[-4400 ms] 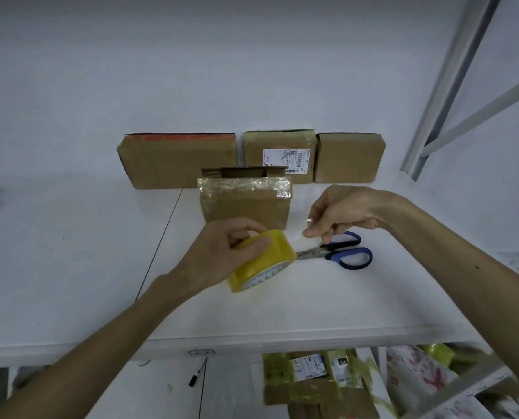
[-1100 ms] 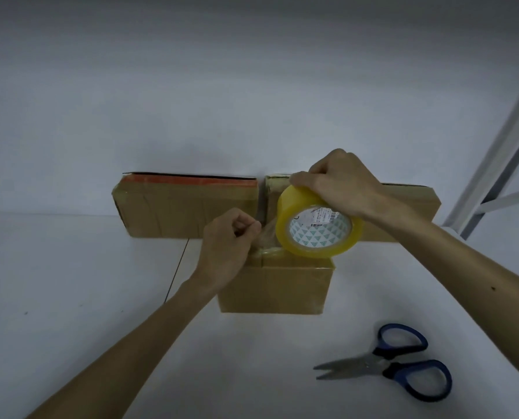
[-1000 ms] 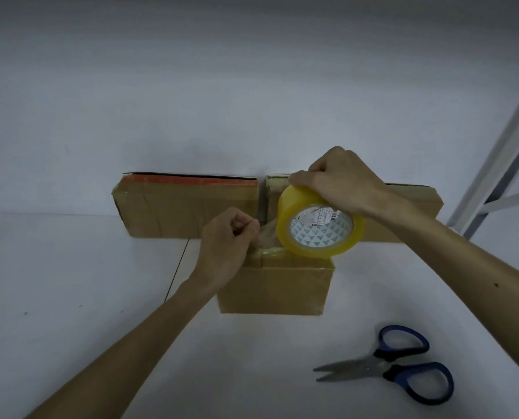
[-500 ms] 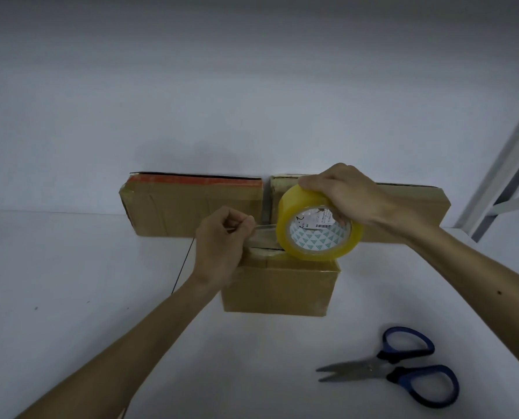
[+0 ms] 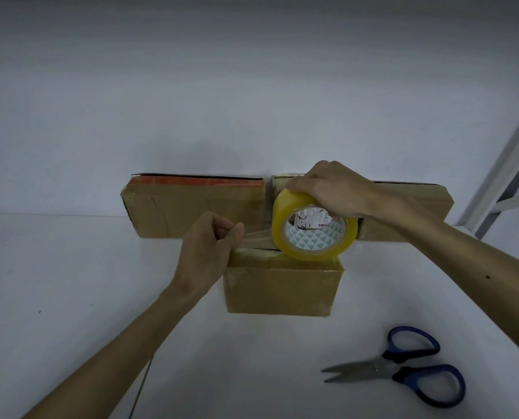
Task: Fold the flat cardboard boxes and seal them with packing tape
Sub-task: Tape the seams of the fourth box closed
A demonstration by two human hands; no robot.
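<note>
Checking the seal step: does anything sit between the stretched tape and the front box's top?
Nothing visible does. The tape strip runs from the left hand to the roll in the right hand, just above the box; the scissors lie aside.

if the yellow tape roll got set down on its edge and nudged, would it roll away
Probably: the tape roll is a round ring, held on edge by the right hand, so it would likely roll on the smooth white table. Its open core suggests it is fairly light.
</note>
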